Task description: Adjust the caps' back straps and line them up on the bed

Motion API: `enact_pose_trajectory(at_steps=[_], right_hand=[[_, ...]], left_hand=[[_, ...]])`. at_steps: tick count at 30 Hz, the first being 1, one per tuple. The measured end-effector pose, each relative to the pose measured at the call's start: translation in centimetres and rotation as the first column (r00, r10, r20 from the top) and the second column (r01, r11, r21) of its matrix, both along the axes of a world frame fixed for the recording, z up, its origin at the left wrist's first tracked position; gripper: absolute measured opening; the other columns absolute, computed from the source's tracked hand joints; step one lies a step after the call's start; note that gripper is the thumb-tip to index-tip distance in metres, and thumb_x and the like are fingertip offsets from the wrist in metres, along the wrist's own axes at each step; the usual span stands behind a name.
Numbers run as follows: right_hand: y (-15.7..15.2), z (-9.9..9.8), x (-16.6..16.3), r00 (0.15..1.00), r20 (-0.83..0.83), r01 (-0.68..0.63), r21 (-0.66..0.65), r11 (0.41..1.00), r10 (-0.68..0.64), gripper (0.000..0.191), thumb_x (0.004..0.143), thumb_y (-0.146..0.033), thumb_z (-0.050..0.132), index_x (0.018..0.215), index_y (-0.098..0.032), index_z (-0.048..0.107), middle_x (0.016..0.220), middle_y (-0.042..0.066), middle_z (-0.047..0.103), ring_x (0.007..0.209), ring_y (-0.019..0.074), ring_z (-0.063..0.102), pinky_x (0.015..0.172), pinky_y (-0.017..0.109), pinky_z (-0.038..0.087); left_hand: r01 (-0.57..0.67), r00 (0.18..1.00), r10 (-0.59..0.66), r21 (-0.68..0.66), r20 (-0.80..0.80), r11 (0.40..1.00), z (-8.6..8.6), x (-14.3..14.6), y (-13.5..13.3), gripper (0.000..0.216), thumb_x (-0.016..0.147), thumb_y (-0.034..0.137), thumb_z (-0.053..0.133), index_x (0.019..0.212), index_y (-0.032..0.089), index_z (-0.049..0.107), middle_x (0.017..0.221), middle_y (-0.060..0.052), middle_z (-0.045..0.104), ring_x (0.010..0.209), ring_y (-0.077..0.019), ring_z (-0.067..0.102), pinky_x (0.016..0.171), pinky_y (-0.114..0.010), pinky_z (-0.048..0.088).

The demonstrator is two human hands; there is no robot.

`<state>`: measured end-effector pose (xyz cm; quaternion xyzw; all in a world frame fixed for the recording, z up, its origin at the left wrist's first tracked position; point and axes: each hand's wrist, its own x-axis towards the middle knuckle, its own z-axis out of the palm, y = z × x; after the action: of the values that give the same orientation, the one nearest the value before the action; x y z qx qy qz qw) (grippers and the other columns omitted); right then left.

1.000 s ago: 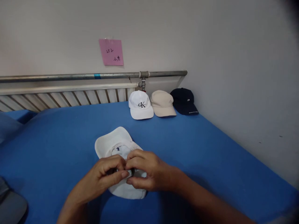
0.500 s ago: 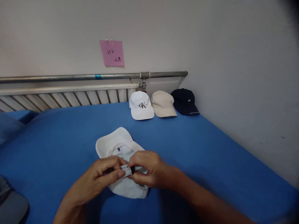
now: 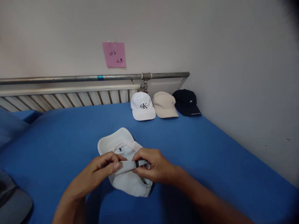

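A front cap point(image 3: 130, 185) is being held over the surface point(image 3: 70, 133) by its strap point(image 3: 129, 166), between left hand point(image 3: 98, 170) and right hand point(image 3: 156, 165). Behind, to the right, a middle cap point(image 3: 164, 104) is being flanked by left cap point(image 3: 143, 115) and right cap point(image 3: 186, 102); the near left is being occupied by a corner cap point(image 3: 16, 205)

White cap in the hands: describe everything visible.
Pale, fabric-looking cap, curved brim pointing away and left, opening turned up, a small dark blue mark showing inside. At the back, a pale strap carries a dark band. The left hand pinches the strap left of the band; the right hand grips it at the band. The cap seems to rest on the blue surface. Whether the strap is fastened, I can't tell.
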<state>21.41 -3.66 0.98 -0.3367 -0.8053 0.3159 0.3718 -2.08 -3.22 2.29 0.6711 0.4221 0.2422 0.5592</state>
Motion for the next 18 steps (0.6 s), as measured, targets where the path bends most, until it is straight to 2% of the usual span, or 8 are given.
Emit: enact_pose_trajectory(at_steps=[4,7,9,11,13,15,18], right_hand=[[0.1,0.1,0.0,1.000,0.005,-0.003,-0.116,0.993,0.004,0.018,0.071,-0.013,0.066,0.087,-0.018,0.063,0.079,-0.002,0.064,0.069,0.0103,0.057,0.063,0.021,0.044],[-0.2,0.1,-0.2,0.998,0.030,-0.042,-0.172,0.984,0.047,0.022,0.072,-0.014,0.065,0.093,-0.019,0.065,0.084,-0.001,0.065,0.072,0.0109,0.058,0.066,0.022,0.045],[-0.3,0.1,-0.3,0.995,0.040,-0.073,-0.256,0.964,0.086,0.029,0.072,-0.014,0.065,0.100,-0.020,0.066,0.091,-0.001,0.066,0.078,0.0118,0.059,0.068,0.022,0.045],[-0.2,0.3,-0.2,0.993,0.019,-0.102,-0.374,0.922,0.118,0.035,0.069,-0.018,0.071,0.104,-0.021,0.065,0.095,0.000,0.065,0.084,0.0129,0.059,0.071,0.023,0.046],[0.1,0.6,0.0,0.990,-0.012,-0.131,-0.479,0.868,0.142,0.037,0.065,-0.025,0.079,0.099,-0.020,0.065,0.089,-0.002,0.063,0.082,0.0125,0.058,0.070,0.023,0.045],[0.5,0.8,0.3,0.986,-0.033,-0.154,-0.526,0.836,0.161,0.032,0.064,-0.029,0.080,0.091,-0.017,0.066,0.079,-0.003,0.060,0.074,0.0107,0.055,0.067,0.022,0.043],[0.8,0.7,0.4,0.977,-0.014,-0.192,-0.507,0.840,0.215,0.022,0.071,-0.030,0.076,0.084,-0.015,0.067,0.073,-0.003,0.060,0.069,0.0098,0.054,0.064,0.021,0.041]], left_hand=[[-0.070,0.997,0.072,0.053,-0.036,0.996,0.1,0.2,0.2,0.031,0.090,0.048,0.050,0.086,0.019,0.058,0.086,-0.001,0.060,0.084,-0.0154,0.052,0.073,-0.025,0.041],[0.072,0.994,-0.070,0.019,-0.086,0.997,-0.1,0.9,0.1,0.031,0.087,0.047,0.056,0.096,0.019,0.062,0.081,0.001,0.058,0.074,-0.0137,0.049,0.065,-0.024,0.039],[0.173,0.980,-0.173,-0.009,-0.095,0.985,-0.3,1.3,0.0,0.029,0.085,0.045,0.059,0.093,0.018,0.064,0.078,0.001,0.057,0.072,-0.0133,0.049,0.063,-0.024,0.038],[0.203,0.973,-0.204,-0.022,-0.111,0.979,-0.4,1.6,-0.1,0.028,0.085,0.043,0.059,0.086,0.016,0.065,0.073,0.002,0.055,0.069,-0.0123,0.046,0.061,-0.023,0.037],[0.188,0.973,-0.189,-0.025,-0.134,0.982,-0.4,1.7,-0.1,0.028,0.086,0.042,0.058,0.081,0.015,0.064,0.070,0.002,0.053,0.066,-0.0113,0.044,0.059,-0.023,0.035],[0.175,0.974,-0.176,-0.018,-0.143,0.984,-0.3,1.7,-0.1,0.028,0.085,0.042,0.058,0.081,0.015,0.065,0.070,0.002,0.054,0.065,-0.0112,0.044,0.059,-0.023,0.035],[0.172,0.977,-0.171,0.004,-0.124,0.985,-0.3,1.8,-0.2,0.027,0.086,0.041,0.058,0.082,0.015,0.066,0.071,0.001,0.055,0.066,-0.0118,0.046,0.060,-0.023,0.036]])
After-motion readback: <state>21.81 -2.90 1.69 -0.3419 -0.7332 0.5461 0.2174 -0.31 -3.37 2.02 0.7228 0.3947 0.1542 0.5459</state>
